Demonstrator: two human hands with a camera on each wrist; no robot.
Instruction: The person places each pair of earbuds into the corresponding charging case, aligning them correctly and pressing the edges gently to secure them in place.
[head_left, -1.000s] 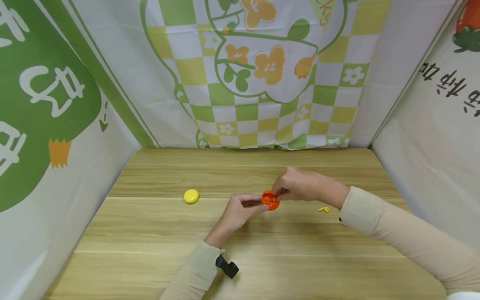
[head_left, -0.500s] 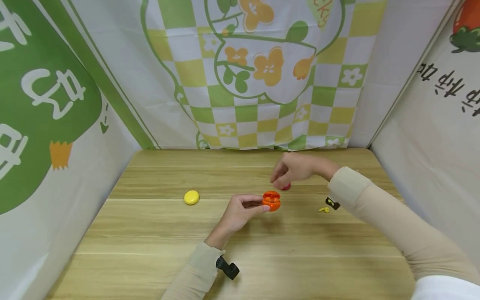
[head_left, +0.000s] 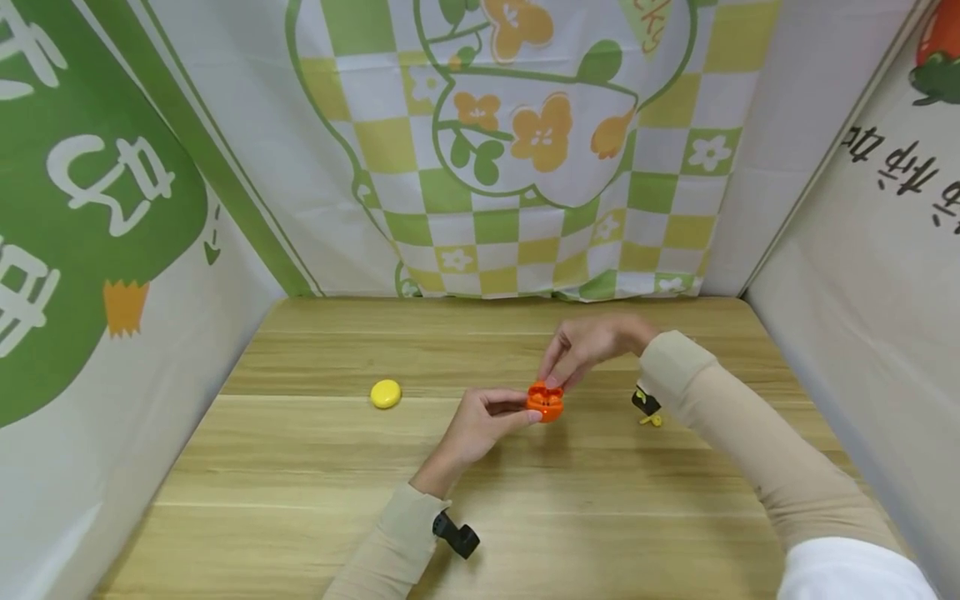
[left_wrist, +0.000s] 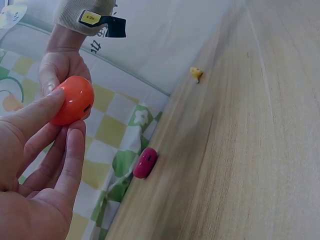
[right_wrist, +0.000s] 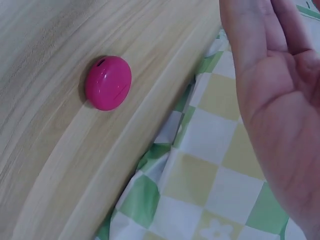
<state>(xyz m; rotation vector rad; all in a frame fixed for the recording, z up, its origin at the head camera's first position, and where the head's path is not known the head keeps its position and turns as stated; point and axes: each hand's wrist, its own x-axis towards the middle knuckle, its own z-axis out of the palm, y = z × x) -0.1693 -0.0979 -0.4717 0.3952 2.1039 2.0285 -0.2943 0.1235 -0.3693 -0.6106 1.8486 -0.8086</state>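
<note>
An orange earbud case (head_left: pixel 545 408), lid up with orange earbuds inside, is held above the table by my left hand (head_left: pixel 480 421), its thumb on the case front. My right hand (head_left: pixel 592 343) reaches it from behind, thumb tip on the raised lid and fingers behind it. In the left wrist view, the case (left_wrist: pixel 75 100) sits between left thumb and fingers, with the right hand (left_wrist: pixel 62 67) beyond. A pink earbud case (right_wrist: pixel 108 83) lies closed on the table, hidden behind my right hand in the head view.
A round yellow case (head_left: pixel 386 394) lies closed on the wooden table (head_left: pixel 375 517) at left. To the right is a yellow earbud (head_left: pixel 651 421), below the black camera (head_left: pixel 645 402) on my right wrist. Patterned fabric (head_left: pixel 495 250) hangs behind the table.
My right hand lifted away from the orange case toward the back, then came down again onto its lid. My left hand stayed in place holding the case.
</note>
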